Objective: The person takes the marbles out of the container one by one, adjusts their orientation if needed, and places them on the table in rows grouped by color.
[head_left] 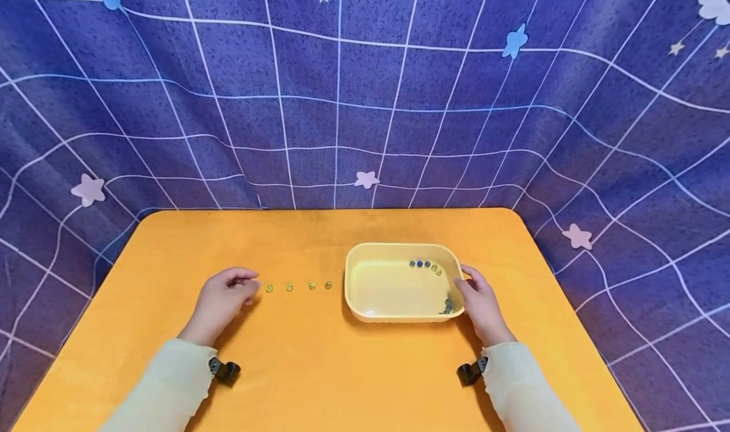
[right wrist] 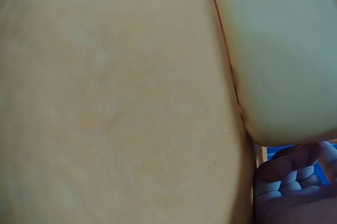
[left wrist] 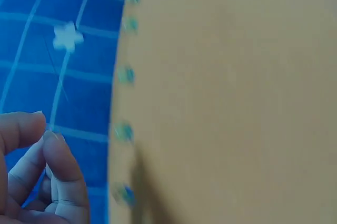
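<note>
Right hand (head_left: pixel 482 306) grips a yellow basin (head_left: pixel 388 290), blue and yellowish marbles (head_left: pixel 419 263) inside its right half; left hand (head_left: pixel 224 298) loosely curled.

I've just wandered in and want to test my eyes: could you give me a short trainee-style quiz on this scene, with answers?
1. Which hand touches the yellow tub?
2. True or false: the tub is empty.
3. Between the left hand and the tub, the loose marbles on the table form: A. a heap; B. a ring; C. a row.

Key:
1. The right hand, at the tub's right end.
2. False: some marbles lie inside.
3. C.
</note>
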`<action>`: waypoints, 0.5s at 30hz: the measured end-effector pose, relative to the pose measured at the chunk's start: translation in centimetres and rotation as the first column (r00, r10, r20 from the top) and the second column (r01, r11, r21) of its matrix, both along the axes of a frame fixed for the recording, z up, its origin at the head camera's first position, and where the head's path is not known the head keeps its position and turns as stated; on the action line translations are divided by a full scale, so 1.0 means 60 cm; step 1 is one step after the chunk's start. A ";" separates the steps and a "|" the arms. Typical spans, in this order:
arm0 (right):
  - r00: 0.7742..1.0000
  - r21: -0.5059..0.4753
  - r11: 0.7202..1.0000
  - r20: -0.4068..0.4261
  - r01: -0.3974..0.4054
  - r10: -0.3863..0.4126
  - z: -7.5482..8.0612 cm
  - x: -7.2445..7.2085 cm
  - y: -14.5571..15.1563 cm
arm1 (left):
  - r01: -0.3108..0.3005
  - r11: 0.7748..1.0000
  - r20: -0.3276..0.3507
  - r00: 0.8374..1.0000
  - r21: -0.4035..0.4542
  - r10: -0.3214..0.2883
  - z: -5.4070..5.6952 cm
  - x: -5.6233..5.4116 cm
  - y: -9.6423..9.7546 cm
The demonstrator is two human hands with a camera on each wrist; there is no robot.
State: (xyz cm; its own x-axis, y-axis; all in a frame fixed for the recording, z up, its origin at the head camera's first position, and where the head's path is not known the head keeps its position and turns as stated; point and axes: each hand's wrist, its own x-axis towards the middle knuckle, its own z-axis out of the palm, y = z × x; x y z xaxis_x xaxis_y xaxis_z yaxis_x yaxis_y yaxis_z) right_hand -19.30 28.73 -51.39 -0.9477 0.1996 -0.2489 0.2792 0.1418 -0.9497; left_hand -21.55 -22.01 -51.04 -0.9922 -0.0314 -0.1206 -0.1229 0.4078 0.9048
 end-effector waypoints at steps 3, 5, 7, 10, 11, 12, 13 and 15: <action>1.000 -0.006 1.000 0.025 -0.007 0.007 0.020 0.004 -0.005 | 0.051 0.998 -0.020 0.999 0.031 -0.050 0.016 0.005 0.035; 1.000 -0.006 1.000 0.025 -0.009 0.009 0.017 0.003 -0.003 | 0.089 0.994 -0.044 0.995 0.066 -0.086 0.024 0.008 0.061; 1.000 -0.007 1.000 0.026 -0.002 0.002 0.001 -0.004 0.003 | 0.126 0.988 -0.064 0.991 0.085 -0.120 0.032 0.010 0.089; 1.000 -0.002 1.000 0.014 0.007 -0.007 -0.019 -0.011 0.009 | 0.179 0.977 -0.103 0.980 0.118 -0.168 0.042 0.013 0.132; 1.000 -0.003 1.000 0.008 0.008 -0.007 -0.022 -0.011 0.009 | 0.198 0.972 -0.114 0.976 0.126 -0.184 0.044 0.013 0.146; 1.000 -0.005 1.000 0.001 0.009 -0.009 -0.024 -0.011 0.009 | 0.214 0.968 -0.123 0.972 0.133 -0.199 0.046 0.015 0.159; 1.000 -0.003 1.000 -0.003 0.009 -0.009 -0.025 -0.010 0.009 | 0.236 0.963 -0.133 0.967 0.133 -0.218 0.048 0.016 0.172; 1.000 0.002 1.000 -0.013 0.009 -0.009 -0.026 -0.008 0.009 | 0.275 0.952 -0.147 0.956 0.134 -0.255 0.050 0.019 0.199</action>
State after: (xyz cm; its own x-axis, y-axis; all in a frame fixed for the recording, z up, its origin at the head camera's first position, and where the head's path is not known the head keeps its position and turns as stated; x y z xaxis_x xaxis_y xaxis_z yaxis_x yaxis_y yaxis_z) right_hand -19.80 29.26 -52.94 -0.9492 0.2084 -0.2359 0.2678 0.1411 -0.9531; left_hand -20.40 -10.07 -48.06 -0.9696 0.2436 0.0234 0.0902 0.2668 0.9595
